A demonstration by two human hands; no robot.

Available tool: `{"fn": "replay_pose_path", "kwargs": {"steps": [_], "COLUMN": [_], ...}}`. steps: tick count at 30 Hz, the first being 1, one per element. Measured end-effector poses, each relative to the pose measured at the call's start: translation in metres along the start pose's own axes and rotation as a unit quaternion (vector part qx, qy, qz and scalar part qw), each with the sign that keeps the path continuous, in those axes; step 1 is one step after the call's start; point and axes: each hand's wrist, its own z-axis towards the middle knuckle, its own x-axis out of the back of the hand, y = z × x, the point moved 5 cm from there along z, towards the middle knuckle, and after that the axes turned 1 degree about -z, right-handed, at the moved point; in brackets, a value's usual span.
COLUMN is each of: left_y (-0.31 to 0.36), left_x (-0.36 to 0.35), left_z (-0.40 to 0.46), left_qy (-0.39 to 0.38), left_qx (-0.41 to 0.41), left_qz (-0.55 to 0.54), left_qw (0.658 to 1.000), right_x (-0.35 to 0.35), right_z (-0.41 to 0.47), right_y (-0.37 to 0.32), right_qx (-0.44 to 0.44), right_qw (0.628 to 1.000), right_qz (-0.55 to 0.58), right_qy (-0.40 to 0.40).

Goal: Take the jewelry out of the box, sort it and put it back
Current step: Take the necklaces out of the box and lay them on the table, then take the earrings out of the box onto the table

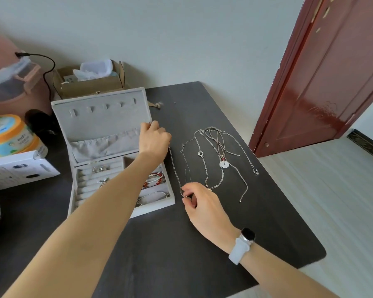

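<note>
Dark tabletop [202,244] with an open grey jewelry box [99,125] and several necklaces [215,155] laid out beside it.

Left hand [154,140], fingers curled shut, pinches one end of a thin chain [175,168] at the lid's edge; right hand [202,201] pinches its other end on the table.

Both hands pinch one thin chain [175,168] beside the open jewelry box [99,125].
</note>
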Motion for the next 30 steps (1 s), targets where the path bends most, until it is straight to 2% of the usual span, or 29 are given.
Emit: {"fn": "replay_pose_path", "kwargs": {"steps": [5, 9, 13, 18, 24, 27, 30], "left_y": [0.003, 0.007, 0.012, 0.020, 0.022, 0.022, 0.015], "left_x": [0.010, 0.012, 0.013, 0.012, 0.004, 0.004, 0.013], "left_z": [-0.020, -0.059, -0.083, -0.089, -0.080, -0.084, -0.095], "left_qy": [0.005, -0.082, -0.147, -0.183, -0.215, -0.193, -0.107], "left_qx": [-0.005, -0.068, -0.102, -0.108, -0.089, -0.070, -0.034], "left_qz": [-0.085, -0.104, -0.098, -0.061, -0.004, -0.039, -0.100], "left_qw": [0.996, 0.989, 0.979, 0.975, 0.973, 0.978, 0.989], "right_x": [0.001, 0.004, 0.008, 0.004, -0.004, -0.004, -0.001], "right_z": [-0.003, -0.010, -0.017, -0.029, -0.032, -0.033, -0.032], "right_y": [0.005, 0.003, 0.003, 0.003, 0.006, 0.006, 0.004], "right_qx": [0.017, 0.043, 0.086, 0.098, 0.089, 0.082, 0.078], "right_qw": [1.000, 0.997, 0.975, 0.951, 0.928, 0.929, 0.938], "right_qz": [-0.010, -0.054, -0.192, -0.293, -0.356, -0.354, -0.335], "right_qy": [0.010, 0.033, 0.075, 0.017, -0.064, -0.070, -0.050]}}
